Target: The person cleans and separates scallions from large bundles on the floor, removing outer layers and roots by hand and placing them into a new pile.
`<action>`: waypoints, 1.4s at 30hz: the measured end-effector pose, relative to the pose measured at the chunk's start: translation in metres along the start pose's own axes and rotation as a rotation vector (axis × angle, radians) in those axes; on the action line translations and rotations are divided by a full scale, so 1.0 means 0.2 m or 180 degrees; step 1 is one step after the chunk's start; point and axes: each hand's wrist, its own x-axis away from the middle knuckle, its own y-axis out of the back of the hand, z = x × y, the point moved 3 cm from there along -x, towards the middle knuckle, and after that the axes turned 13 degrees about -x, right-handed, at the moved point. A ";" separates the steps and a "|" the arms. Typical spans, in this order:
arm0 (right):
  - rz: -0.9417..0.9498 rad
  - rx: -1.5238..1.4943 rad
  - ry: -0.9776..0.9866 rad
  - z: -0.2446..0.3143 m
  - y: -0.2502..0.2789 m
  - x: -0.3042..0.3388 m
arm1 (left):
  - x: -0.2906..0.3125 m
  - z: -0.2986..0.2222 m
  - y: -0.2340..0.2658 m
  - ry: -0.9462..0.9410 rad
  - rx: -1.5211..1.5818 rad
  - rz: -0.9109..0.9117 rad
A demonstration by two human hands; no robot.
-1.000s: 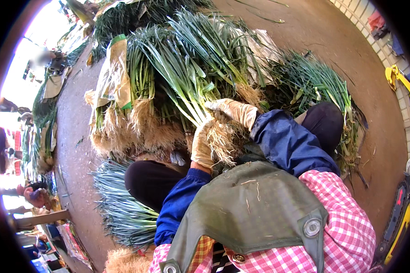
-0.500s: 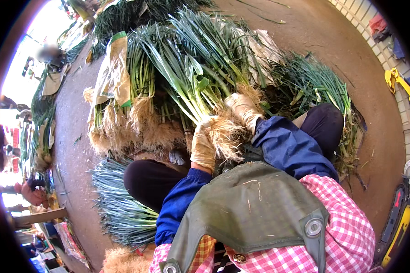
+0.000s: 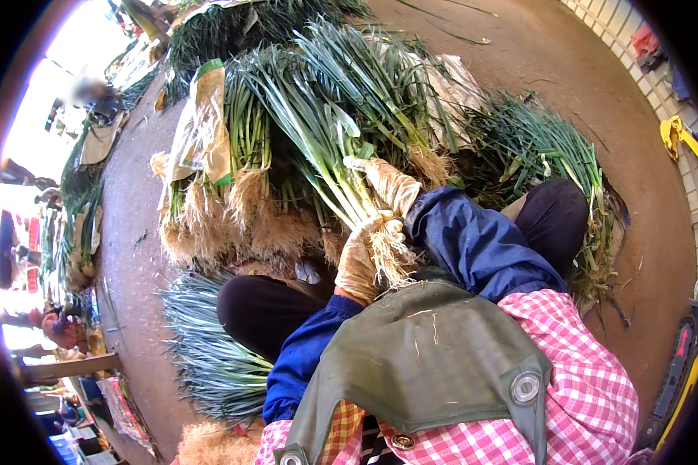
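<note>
A bunch of long green onions (image 3: 329, 167) slants up and away from my lap, its pale stems and hairy roots (image 3: 392, 256) nearest me. My left hand (image 3: 357, 263), in a soiled cream glove, is wrapped round the stems just above the roots. Higher up on the right side, my gloved right hand (image 3: 392, 186) closes on the stalks where they turn green; its fingertips are partly hidden among the leaves. Behind them lies another bunch of green onions (image 3: 399, 93) with its roots towards me.
Root-ended bundles (image 3: 244, 194) lie left, beside a tan paper sack (image 3: 198, 132). Bluish-green onion tops (image 3: 213, 341) spread by my left knee, with another pile (image 3: 531, 143) to the right. A yellow tool (image 3: 686, 143) stands near the tiled wall (image 3: 613, 39). A green apron (image 3: 434, 349) covers my lap.
My right hand has moved left and slightly up, from the roots onto the stalks. My left hand has shifted slightly right and down with the bunch, whose stems now look fewer.
</note>
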 end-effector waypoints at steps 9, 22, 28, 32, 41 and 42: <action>0.0299 -0.0370 0.0078 0.19 0.15 0.19 | -0.02 0.02 0.00 0.0098 -0.0241 -0.0072; 0.0782 -0.1256 -0.0412 0.12 0.13 0.20 | -0.05 0.08 0.00 0.0351 -0.0111 -0.0166; -0.0276 0.0307 0.0710 0.00 0.02 0.16 | 0.01 0.11 -0.09 -0.0066 -0.0512 -0.0237; -0.0508 0.1200 0.0950 0.02 0.04 0.15 | -0.02 0.12 -0.01 -0.0100 -0.0280 -0.0389; 0.1342 -0.0263 0.0154 0.22 -0.07 0.65 | 0.00 0.05 0.02 -0.0522 -0.0011 -0.0524; 0.1657 -0.0696 0.0157 0.27 -0.06 0.72 | -0.01 0.05 -0.03 -0.0524 -0.0020 -0.0311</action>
